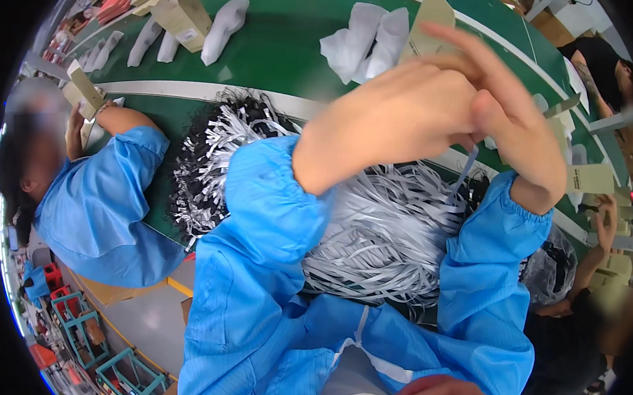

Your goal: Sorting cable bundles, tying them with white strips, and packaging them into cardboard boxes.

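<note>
My left hand (391, 118) and my right hand (516, 105) meet above the bench, blurred a little by motion. From under the left hand's curled fingertips hangs a thin grey flat strip (465, 165). The right hand's thumb is bent in against the left fingers, and one of its fingers stretches up and left; what it grips is hidden. Below my forearms lies a large heap of silvery flat strips (379, 241), some with black ends. A second bundle of silver and black strips (218, 156) lies to its left.
On the green bench (279, 38) are white foam-wrapped pieces (225, 30) and beige cartons (182, 22). A co-worker in blue (109, 201) handles a small carton at left. Another person's hand (605, 222) is at right, near more cartons and a clear plastic bag (553, 267).
</note>
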A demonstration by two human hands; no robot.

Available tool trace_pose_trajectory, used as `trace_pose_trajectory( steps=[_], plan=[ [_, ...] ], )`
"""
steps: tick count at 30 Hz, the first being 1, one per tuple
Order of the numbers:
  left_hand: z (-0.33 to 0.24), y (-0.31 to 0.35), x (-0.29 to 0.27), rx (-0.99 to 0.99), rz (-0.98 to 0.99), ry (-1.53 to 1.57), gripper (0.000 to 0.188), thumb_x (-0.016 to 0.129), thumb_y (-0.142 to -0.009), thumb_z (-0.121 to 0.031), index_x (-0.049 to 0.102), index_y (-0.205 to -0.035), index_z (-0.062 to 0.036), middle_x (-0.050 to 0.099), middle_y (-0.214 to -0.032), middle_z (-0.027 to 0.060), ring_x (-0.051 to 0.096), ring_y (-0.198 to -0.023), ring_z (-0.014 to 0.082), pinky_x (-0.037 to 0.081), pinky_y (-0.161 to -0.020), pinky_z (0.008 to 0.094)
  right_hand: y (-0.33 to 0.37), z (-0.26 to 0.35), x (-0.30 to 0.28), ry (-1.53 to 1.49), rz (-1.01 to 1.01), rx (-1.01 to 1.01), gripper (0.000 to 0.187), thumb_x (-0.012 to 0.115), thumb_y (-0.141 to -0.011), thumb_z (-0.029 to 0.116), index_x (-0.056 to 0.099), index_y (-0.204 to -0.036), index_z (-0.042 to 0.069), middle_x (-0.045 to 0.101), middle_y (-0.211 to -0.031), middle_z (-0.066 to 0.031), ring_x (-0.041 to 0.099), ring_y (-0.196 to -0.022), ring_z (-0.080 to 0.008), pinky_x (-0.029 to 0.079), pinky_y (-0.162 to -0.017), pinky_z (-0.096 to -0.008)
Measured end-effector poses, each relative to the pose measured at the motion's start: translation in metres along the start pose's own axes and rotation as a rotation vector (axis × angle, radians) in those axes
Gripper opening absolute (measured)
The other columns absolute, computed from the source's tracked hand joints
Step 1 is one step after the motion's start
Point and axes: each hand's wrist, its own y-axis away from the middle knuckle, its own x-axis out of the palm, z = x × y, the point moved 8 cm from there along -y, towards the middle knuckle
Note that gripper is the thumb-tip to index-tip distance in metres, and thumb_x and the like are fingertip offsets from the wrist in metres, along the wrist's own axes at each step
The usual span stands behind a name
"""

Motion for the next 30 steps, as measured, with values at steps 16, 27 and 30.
trace_pose_trajectory(
  steps=[16, 27, 30],
  plan=[
    [0.012, -0.009, -0.063, -0.153, -0.129, -0.406, 0.007, 0.07, -0.077, -0.008, 0.07, -0.083, -0.011, 0.069, -0.079, 0.0106, 0.069, -0.073, 0.0328, 0.053, -0.06, 0.0413, 0.021, -0.024, 0.008, 0.63, 0.302, 0.484, 0.027, 0.082, -0.081, 0.008, 0.068, -0.1, -0.004, 0.07, -0.093, -0.007, 0.068, -0.089, -0.0157, 0.054, -0.081, -0.0304],
    [0.063, 0.055, -0.18, -0.495, -0.753, -0.029, 0.012, 0.071, -0.093, -0.005, 0.072, -0.1, 0.0044, 0.076, -0.083, 0.0058, 0.061, -0.065, 0.0052, 0.048, -0.06, 0.0214, 0.012, 0.031, 0.009, 0.346, 0.108, 0.25, 0.012, 0.06, -0.097, 0.006, 0.063, -0.091, -0.004, 0.068, -0.084, -0.0102, 0.065, -0.077, -0.0157, 0.052, -0.075, -0.0292],
    [0.071, 0.03, -0.106, -0.447, -0.079, 0.288, 0.017, 0.069, -0.095, -0.021, 0.066, -0.085, -0.0072, 0.07, -0.083, 0.0, 0.064, -0.064, 0.0113, 0.048, -0.057, 0.0268, 0.0, 0.078, -0.005, 0.361, -0.226, -0.25, 0.02, 0.05, -0.105, 0.015, 0.059, -0.1, -0.003, 0.066, -0.107, -0.0179, 0.065, -0.105, -0.0226, 0.05, -0.093, -0.0329]
  ],
)
